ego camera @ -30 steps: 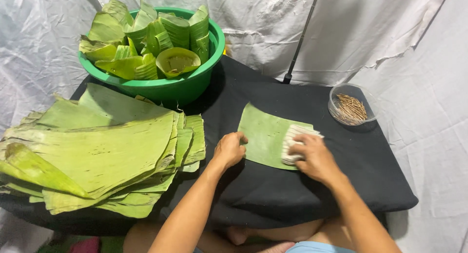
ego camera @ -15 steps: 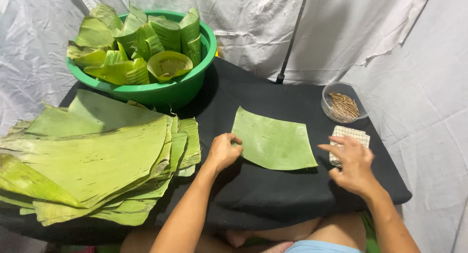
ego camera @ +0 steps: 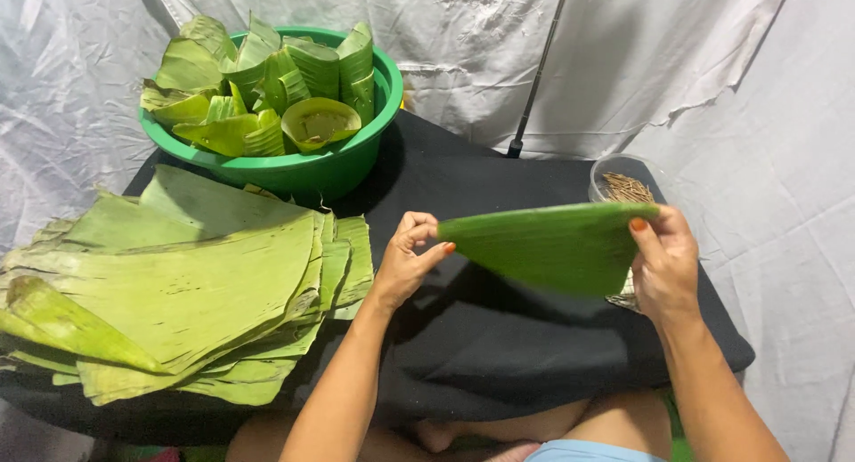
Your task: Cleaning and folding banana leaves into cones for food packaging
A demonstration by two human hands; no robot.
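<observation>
A cut piece of green banana leaf (ego camera: 548,246) is lifted off the black cloth and held nearly level between both hands. My left hand (ego camera: 405,260) pinches its left tip with thumb and fingers. My right hand (ego camera: 663,262) grips its right edge, thumb on top. A white pad (ego camera: 626,291) lies on the cloth, mostly hidden behind the leaf and my right hand.
A thick stack of large banana leaves (ego camera: 178,288) covers the table's left side. A green basin (ego camera: 294,164) of folded leaf cups stands at the back left. A small clear bowl of thin sticks (ego camera: 623,184) sits at the back right, a dark pole (ego camera: 534,79) behind it.
The leaf piece lay flat on the cloth; now both hands have raised it off the table. My right hand left the white pad and took the leaf's right edge.
</observation>
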